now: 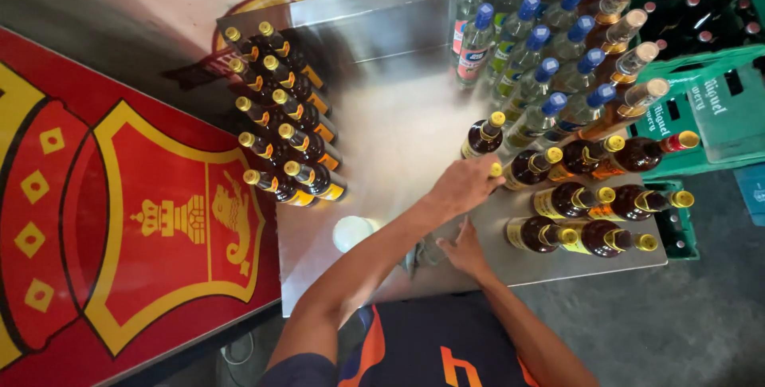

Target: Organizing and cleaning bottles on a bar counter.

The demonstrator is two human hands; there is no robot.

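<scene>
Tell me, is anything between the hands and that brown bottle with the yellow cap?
Nothing visible. The left hand already reaches the yellow-capped brown bottle, fingers at its cap. The right hand rests flat on the metal table, just below, with only bare tabletop between.

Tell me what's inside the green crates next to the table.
The upper green crate holds dark bottles with red caps. The lower crate shows a few bottle tops; the table's bottles cover the rest.
</scene>
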